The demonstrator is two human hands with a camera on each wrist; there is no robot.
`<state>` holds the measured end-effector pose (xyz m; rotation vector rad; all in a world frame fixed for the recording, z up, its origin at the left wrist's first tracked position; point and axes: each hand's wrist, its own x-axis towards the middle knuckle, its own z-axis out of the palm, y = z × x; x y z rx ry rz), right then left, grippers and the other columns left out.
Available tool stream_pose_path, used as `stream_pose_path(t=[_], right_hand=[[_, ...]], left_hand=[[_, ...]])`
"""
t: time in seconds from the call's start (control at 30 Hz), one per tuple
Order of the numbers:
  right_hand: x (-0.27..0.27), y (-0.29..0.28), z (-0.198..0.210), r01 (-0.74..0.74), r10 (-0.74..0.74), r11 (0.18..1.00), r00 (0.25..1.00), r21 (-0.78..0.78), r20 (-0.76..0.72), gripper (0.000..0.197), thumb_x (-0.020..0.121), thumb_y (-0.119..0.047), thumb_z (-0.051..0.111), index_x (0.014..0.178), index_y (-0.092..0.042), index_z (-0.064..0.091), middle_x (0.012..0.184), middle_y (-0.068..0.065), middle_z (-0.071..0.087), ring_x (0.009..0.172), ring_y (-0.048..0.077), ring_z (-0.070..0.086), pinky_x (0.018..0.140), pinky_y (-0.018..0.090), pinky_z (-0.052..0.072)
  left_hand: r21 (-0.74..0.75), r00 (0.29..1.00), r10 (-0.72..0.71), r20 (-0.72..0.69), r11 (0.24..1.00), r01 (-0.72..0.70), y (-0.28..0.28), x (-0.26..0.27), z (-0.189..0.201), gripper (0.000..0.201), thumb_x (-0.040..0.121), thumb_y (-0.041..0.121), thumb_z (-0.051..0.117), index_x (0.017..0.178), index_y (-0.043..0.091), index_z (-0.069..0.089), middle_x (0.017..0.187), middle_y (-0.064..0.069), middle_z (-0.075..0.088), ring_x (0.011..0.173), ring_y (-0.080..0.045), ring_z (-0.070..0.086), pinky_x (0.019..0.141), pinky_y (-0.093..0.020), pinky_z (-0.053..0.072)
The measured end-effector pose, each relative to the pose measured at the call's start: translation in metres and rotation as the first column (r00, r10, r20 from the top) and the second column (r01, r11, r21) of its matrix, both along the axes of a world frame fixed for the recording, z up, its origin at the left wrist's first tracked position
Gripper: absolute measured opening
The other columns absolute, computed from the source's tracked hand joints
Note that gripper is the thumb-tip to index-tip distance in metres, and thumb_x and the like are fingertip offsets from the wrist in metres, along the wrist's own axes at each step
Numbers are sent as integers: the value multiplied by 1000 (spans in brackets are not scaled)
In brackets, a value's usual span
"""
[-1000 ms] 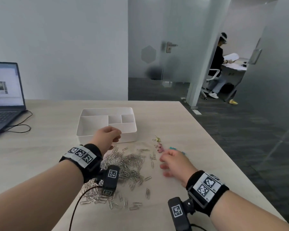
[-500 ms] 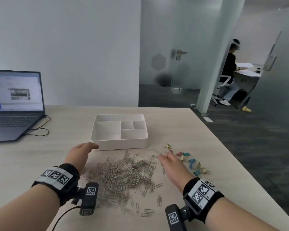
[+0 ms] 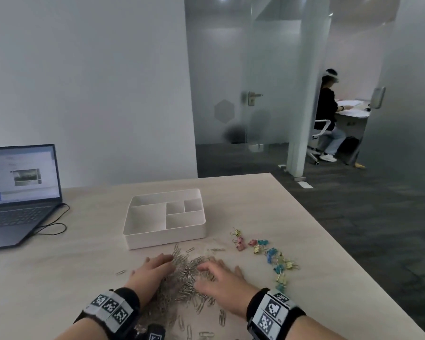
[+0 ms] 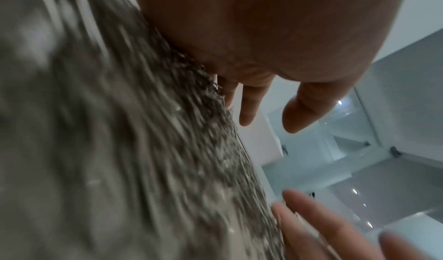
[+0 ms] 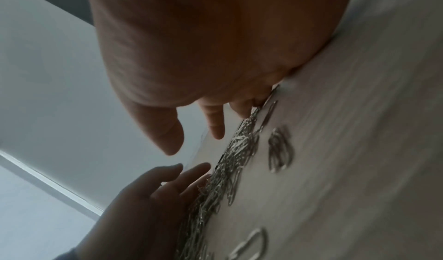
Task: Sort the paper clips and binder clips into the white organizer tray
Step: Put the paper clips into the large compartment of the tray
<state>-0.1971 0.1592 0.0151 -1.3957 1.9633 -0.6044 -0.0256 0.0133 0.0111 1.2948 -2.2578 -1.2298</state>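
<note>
Head view: white organizer tray (image 3: 142,240) compartments hold nothing.

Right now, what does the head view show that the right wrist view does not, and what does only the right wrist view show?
Only the head view shows the white organizer tray, not a clip in it, the colored binder clips on the table to the right of the pile, and the laptop. Only the right wrist view shows the underside of the right hand, its straight fingers low over the clips. Both show the silver paper clip pile between the right hand and the left hand.
</note>
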Motion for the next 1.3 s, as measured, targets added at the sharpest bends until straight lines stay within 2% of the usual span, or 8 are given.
stream_pose_path(t=[0.17, 0.43, 0.53, 0.73, 0.93, 1.03, 1.13, 1.3], right_hand=[[-9, 3, 2, 173, -134, 978, 949, -119, 284, 39, 92, -51, 56, 128, -39, 54, 131, -9, 55, 118, 11, 51, 102, 33, 40], [-26, -41, 18, 210, -197, 976, 963, -55, 182, 47, 90, -45, 55, 134, -29, 51, 132, -2, 54, 119, 16, 52, 102, 36, 45], [-28, -56, 17, 171, -171, 985, 985, 7, 33, 65, 81, -53, 55, 141, -28, 48, 139, -1, 51, 116, 17, 52, 98, 35, 45], [-18, -62, 10, -59, 97, 986, 963, 154, -253, 64, 90, -46, 53, 151, -32, 38, 168, 1, 18, 154, 20, 14, 124, 51, 7], [-21, -47, 18, -134, 149, 983, 981, 128, -120, 82, 80, -54, 68, 152, -35, 33, 148, -1, 50, 128, 16, 53, 109, 37, 44], [-23, -46, 22, -104, 136, 985, 958, 137, -252, 100, 71, -71, 70, 154, -36, 27, 159, -2, 38, 141, 18, 39, 115, 39, 36], [-20, -47, 22, -95, 190, 967, 888, 236, -419, 120, 60, -85, 65, 157, -35, 17, 161, -2, 26, 147, 24, 25, 118, 49, 30], [-12, -54, 27, -96, 215, 952, 885, 290, -414, 117, 56, -81, 73, 153, -36, 26, 148, 0, 31, 126, 24, 50, 106, 46, 47]], left_hand=[[36, 995, 27, -97, 999, -24, 7, -9, 1, 28, 73, 53, 67, 101, 52, 66, 119, 8, 67, 121, -20, 57, 102, -34, 40], [-18, 996, -60, 70, 998, 62, -34, -21, 29, 44, 92, 33, 61, 136, 29, 56, 117, -1, 65, 103, -21, 61, 88, -29, 48], [-4, 954, -208, 216, 977, 214, -37, -35, 43, 32, 94, 28, 59, 124, 38, 53, 101, 7, 61, 84, -11, 56, 77, -24, 51], [-79, 749, -416, 515, 847, 525, -29, -47, 38, 50, 85, 48, 54, 123, 16, 59, 125, -1, 61, 113, -21, 57, 98, -32, 44], [-39, 787, -475, 394, 847, 530, -30, -29, 40, 51, 84, 35, 60, 135, 36, 57, 135, 10, 60, 120, -11, 56, 105, -29, 43], [-149, 801, -370, 470, 861, 485, -39, -14, 47, 69, 79, 55, 66, 143, 37, 47, 149, 14, 43, 133, -11, 45, 112, -33, 38], [-131, 648, -287, 705, 846, 516, -47, -3, 52, 108, 56, 84, 65, 150, 43, 32, 152, 9, 35, 136, -22, 43, 110, -46, 41], [-40, 514, -274, 813, 854, 518, -42, -5, 62, 121, 45, 84, 73, 149, 53, 20, 152, 1, 29, 131, -30, 48, 107, -50, 44]])
